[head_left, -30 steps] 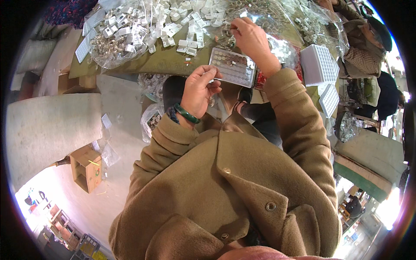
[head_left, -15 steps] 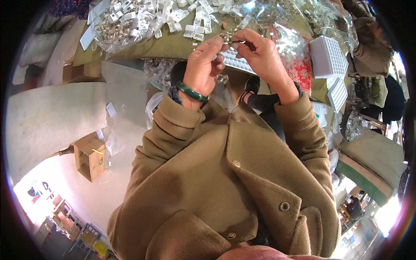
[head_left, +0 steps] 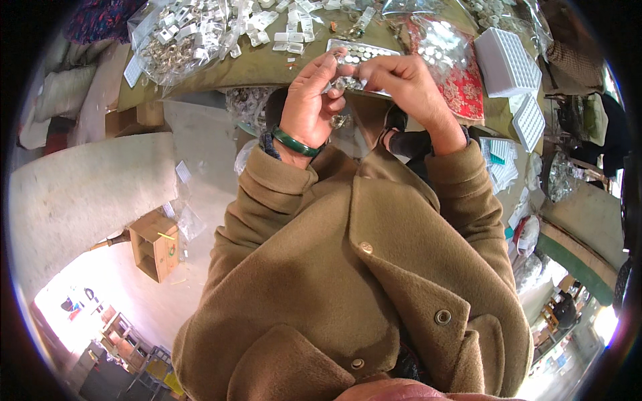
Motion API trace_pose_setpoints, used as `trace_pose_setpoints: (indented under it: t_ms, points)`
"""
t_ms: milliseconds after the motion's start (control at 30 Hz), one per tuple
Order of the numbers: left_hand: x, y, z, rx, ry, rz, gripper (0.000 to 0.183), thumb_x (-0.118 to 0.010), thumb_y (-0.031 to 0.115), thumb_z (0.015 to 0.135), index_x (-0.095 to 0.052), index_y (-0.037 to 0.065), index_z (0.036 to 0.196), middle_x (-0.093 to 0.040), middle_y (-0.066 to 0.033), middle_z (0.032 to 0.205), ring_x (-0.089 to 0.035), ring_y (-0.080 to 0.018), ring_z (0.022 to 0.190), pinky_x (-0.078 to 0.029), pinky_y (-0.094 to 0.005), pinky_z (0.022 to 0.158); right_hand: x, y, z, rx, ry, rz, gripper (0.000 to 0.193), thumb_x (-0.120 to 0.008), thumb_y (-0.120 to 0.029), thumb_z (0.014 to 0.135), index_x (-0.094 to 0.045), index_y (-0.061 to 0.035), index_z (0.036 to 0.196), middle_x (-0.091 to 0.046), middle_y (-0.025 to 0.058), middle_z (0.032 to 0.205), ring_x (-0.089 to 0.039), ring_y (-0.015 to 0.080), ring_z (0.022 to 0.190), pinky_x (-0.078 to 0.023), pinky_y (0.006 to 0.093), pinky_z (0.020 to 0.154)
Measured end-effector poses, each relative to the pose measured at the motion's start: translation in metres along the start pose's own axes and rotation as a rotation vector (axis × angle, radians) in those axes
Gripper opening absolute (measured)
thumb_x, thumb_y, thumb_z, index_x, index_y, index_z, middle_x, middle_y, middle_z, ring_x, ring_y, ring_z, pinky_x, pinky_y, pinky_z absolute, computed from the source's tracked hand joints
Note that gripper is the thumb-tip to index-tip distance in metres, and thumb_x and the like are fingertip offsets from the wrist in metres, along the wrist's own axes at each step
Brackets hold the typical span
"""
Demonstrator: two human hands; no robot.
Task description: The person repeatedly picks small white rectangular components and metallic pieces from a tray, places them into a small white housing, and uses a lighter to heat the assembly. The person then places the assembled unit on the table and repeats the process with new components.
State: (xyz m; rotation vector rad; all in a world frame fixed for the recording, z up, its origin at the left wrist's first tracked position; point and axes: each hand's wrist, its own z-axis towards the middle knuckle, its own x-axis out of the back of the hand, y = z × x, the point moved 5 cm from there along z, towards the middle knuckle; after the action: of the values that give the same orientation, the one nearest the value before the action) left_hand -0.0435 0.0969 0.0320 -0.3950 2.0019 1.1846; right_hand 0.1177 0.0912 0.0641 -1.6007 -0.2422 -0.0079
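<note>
My left hand, with a dark green bangle at the wrist, is held up near the table's front edge. Its thumb and fingers close around small shiny metal pieces, whose exact kind is too small to tell. Another shiny bit shows below its curled fingers. Meeting it from the right, my right hand is pinched at the fingertips, and what sits in the pinch is hidden. Just beyond both hands, partly covered by them, lies a white tray with rows of round white pieces.
Small white boxes lie scattered at the back, beside a clear bag of metal pieces. On a red patterned cloth rests another clear bag. A stack of white trays stands right. A cardboard box is on the floor.
My right fingertips have shifted and close in a tighter pinch beside the left fingers. More of the white tray shows beyond my hands. The whole view has shifted slightly.
</note>
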Motion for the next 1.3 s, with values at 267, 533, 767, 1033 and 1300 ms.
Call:
trace_pose_setpoints:
  t_ms: [267, 533, 767, 1033, 1300]
  points:
    - [-0.016, -0.011, -0.003, -0.109, 0.080, 0.309, 0.032, -0.064, 0.020, 0.096, -0.064, 0.010, 0.126, -0.066, 0.0043, 0.083, -0.046, -0.0006, 0.058, -0.034, -0.0152, 0.049, 0.000, -0.004, -0.011, 0.101, 0.122, 0.106, 0.022, -0.068, -0.013, 0.092, -0.070, 0.0043, 0.105, -0.072, 0.0063, 0.092, -0.066, 0.0103, 0.087, -0.052, 0.0248, 0.079]
    - [-0.015, -0.009, -0.006, 0.046, -0.016, 0.254, 0.018, -0.063, 0.016, 0.094, -0.065, 0.007, 0.109, -0.064, 0.0023, 0.084, -0.044, -0.0007, 0.057, -0.033, -0.0150, 0.048, 0.008, 0.012, -0.013, 0.009, 0.188, 0.307, 0.022, -0.066, -0.009, 0.092, -0.070, 0.0008, 0.111, -0.071, 0.0049, 0.098, -0.064, 0.0103, 0.092, -0.051, 0.0245, 0.081]
    - [-0.005, -0.012, -0.007, 0.322, -0.042, 0.107, 0.020, -0.057, 0.021, 0.097, -0.059, 0.002, 0.101, -0.045, 0.0075, 0.067, -0.036, -0.0021, 0.050, -0.029, -0.0191, 0.042, 0.007, 0.009, -0.014, 0.219, 0.177, 0.203, 0.022, -0.067, -0.006, 0.091, -0.070, -0.0005, 0.112, -0.072, 0.0055, 0.099, -0.065, 0.0096, 0.093, -0.052, 0.0263, 0.081]
    - [-0.005, -0.017, -0.005, 0.116, 0.121, 0.276, 0.016, -0.062, 0.017, 0.094, -0.063, 0.003, 0.100, -0.049, 0.0061, 0.065, -0.036, -0.0029, 0.047, -0.026, -0.0191, 0.042, 0.017, -0.003, -0.023, 0.411, 0.373, -0.358, 0.019, -0.072, -0.008, 0.085, -0.070, -0.0020, 0.103, -0.072, 0.0096, 0.091, -0.068, 0.0145, 0.079, -0.053, 0.0290, 0.072]
    - [-0.014, -0.019, -0.007, -0.402, 0.229, 0.631, 0.010, -0.068, 0.006, 0.088, -0.069, 0.002, 0.098, -0.063, 0.0009, 0.074, -0.054, -0.0030, 0.061, -0.038, -0.0182, 0.052, -0.009, 0.037, -0.019, -0.103, 0.261, 0.440, 0.010, -0.071, -0.009, 0.089, -0.068, -0.0030, 0.097, -0.065, -0.0021, 0.083, -0.055, 0.0041, 0.067, -0.045, 0.0192, 0.062]
